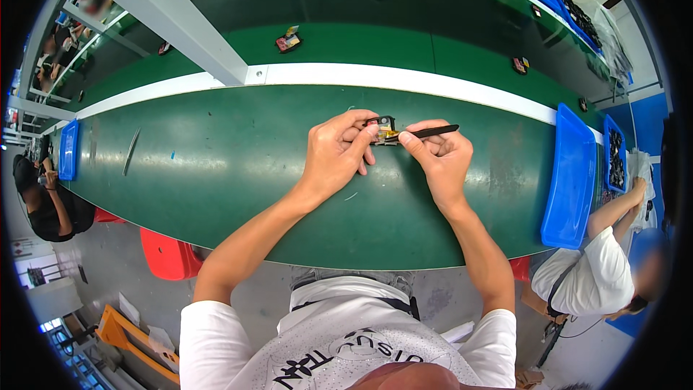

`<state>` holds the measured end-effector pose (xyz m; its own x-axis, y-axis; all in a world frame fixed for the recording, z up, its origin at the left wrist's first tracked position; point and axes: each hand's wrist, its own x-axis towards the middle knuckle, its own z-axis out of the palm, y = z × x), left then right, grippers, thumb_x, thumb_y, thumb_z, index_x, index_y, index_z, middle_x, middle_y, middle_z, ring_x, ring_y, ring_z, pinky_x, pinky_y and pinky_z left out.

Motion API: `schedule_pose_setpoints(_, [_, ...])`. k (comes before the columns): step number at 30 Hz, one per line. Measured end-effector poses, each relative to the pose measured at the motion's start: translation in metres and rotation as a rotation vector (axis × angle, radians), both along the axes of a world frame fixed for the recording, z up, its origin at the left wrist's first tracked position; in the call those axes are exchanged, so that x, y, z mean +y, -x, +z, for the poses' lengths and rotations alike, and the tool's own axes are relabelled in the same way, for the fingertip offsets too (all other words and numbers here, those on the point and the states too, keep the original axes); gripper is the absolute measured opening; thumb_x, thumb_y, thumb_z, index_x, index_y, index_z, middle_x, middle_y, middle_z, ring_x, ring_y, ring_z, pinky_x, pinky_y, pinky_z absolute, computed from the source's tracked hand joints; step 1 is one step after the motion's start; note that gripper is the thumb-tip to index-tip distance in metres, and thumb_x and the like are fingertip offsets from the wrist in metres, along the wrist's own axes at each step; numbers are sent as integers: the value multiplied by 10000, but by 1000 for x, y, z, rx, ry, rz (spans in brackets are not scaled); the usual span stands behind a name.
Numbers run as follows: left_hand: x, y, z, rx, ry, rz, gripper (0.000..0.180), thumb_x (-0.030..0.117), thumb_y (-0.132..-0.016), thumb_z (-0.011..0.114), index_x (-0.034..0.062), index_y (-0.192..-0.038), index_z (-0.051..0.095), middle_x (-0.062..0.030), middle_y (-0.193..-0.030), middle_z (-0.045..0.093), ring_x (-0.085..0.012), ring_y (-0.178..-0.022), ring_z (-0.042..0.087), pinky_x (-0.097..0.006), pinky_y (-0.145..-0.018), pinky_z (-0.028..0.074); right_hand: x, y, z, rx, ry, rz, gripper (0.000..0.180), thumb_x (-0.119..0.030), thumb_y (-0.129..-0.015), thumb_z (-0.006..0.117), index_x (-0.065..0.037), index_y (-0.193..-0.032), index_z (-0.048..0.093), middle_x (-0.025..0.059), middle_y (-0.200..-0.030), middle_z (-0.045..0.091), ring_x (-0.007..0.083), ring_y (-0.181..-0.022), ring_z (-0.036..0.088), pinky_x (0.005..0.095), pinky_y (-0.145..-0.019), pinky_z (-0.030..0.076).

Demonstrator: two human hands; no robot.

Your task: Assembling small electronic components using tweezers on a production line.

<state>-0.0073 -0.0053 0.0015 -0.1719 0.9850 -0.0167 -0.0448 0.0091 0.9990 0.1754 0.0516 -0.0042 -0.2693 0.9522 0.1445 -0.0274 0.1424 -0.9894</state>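
Observation:
Over the middle of the green workbench, my left hand (330,153) pinches a small black-framed electronic part (380,123) between thumb and fingers. Red and yellow pieces show inside its frame. My right hand (449,165) is closed round a slim pair of black tweezers (439,131), whose back end sticks out to the right. The tips of the tweezers meet the yellow piece in the part, though their exact contact is too small to make out. Both hands are close together, just above the bench surface.
A blue tray (570,180) stands at the bench's right end, another blue tray (69,150) at the left. A thin metal tool (131,152) lies on the left side. Beyond the white rail (404,76), small parts (288,42) rest on a green belt. Co-workers sit at both sides.

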Motion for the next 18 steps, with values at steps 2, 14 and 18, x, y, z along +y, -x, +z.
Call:
schedule_pose_setpoints(2, [0, 0, 1, -13, -4, -11, 249, 67, -1020, 605, -97, -1206, 633, -133, -871, 712, -128, -638, 668, -238, -470, 523, -1, 2, 9, 95, 103, 5, 128, 33, -883, 769, 63, -980, 691, 67, -815, 705, 63, -683, 642, 186, -567, 477])
schedule_pose_setpoints(14, [-1, -5, -1, -18, -81, -2, 261, 42, -1008, 612, -99, -1227, 628, -145, -904, 717, -147, -656, 685, -245, -469, 540, -2, -5, 17, 74, 220, 37, 122, 54, -901, 726, 90, -1008, 680, 159, -932, 737, 188, -858, 738, 259, -759, 589])
schedule_pose_setpoints(18, [-1, -7, -1, 14, -106, 15, 253, 11, -992, 622, -97, -1221, 630, -147, -912, 721, -149, -662, 692, -243, -472, 545, -1, -5, 24, 51, 283, 20, 120, 51, -902, 725, 86, -1009, 684, 157, -933, 740, 190, -871, 739, 264, -775, 589])
